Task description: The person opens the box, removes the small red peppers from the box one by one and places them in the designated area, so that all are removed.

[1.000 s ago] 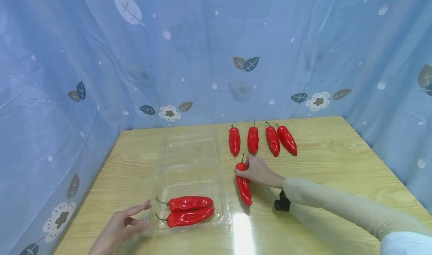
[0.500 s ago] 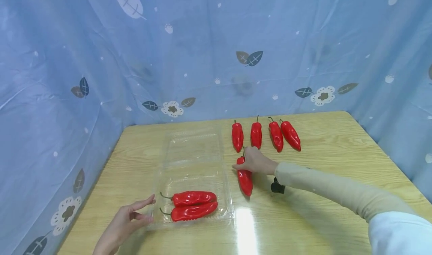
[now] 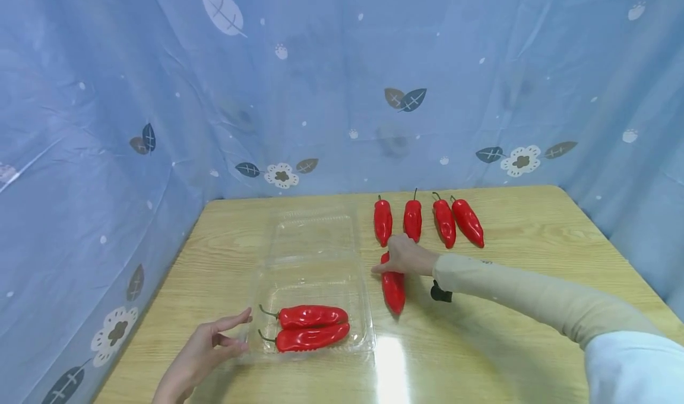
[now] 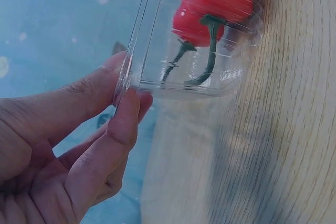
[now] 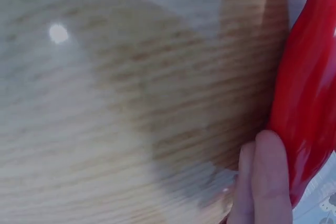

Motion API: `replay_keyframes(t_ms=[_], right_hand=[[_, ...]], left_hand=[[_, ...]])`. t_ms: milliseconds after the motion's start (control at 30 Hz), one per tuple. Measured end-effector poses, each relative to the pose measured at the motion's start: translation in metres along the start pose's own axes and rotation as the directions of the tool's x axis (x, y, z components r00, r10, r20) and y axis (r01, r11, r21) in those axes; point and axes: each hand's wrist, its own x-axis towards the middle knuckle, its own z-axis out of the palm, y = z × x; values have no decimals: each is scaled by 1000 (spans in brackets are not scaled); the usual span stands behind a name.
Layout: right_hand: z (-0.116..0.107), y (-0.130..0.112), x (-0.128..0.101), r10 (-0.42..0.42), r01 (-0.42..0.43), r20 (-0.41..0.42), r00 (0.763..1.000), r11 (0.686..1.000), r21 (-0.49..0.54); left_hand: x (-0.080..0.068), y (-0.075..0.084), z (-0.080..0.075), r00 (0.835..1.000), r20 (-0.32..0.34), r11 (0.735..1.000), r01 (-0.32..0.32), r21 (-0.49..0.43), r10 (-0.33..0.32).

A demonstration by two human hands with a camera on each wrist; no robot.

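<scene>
A clear plastic container (image 3: 363, 309) lies open on the wooden table (image 3: 507, 309), its lid (image 3: 312, 234) folded back. Two red peppers (image 3: 314, 316) (image 3: 312, 337) lie side by side in its near end; their green stems (image 4: 210, 51) show in the left wrist view. My left hand (image 3: 211, 347) pinches the container's front left rim (image 4: 126, 85) between thumb and fingertip. My right hand (image 3: 404, 255) grips the stem end of a single red pepper (image 3: 393, 290) lying on the table just right of the container. A fingertip (image 5: 270, 177) lies against that pepper (image 5: 310, 93).
Several more red peppers (image 3: 412, 220) lie in a row at the back of the table, just beyond my right hand. Blue patterned cloth (image 3: 320, 95) hangs behind and on both sides. A small black wrist mount (image 3: 440, 294) sits under my right forearm.
My right hand has crept slightly over the pepper's stem end, which it now hides. The pepper has not moved on the table. My left hand stays at the container's corner.
</scene>
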Motion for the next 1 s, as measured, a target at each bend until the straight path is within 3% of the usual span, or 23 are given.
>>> replay_keyframes(t_ms=[233,333,467,600,800,900,1000], right_hand=[[2,1,3,14,-13,29,999,1000,-21],[-1,-4,4,70,-67,49,996,996,-52],[-14,-17,5,148,-141,62,987,985,-104],[-34,-35,2,127,-122,29,992,984,-126],[-53,-53,-5,-68,63,-66,995,995,-71],[-54,-59,-6,-212,215,-147,966,977,7],[-47,-60,-8,-334,369,-233,913,921,126]], left_hand=[[-2,-1,1,1000,4,1000,29,12,-29],[-1,-1,-1,1000,9,1000,12,7,-12],[0,0,-2,1000,8,1000,-10,-1,10],[1,-1,-1,1000,4,1000,-3,-4,3],[1,-3,0,1000,10,1000,9,-8,-9],[0,-3,-1,1000,8,1000,8,-2,-8],[0,-4,-2,1000,6,1000,-4,7,4]])
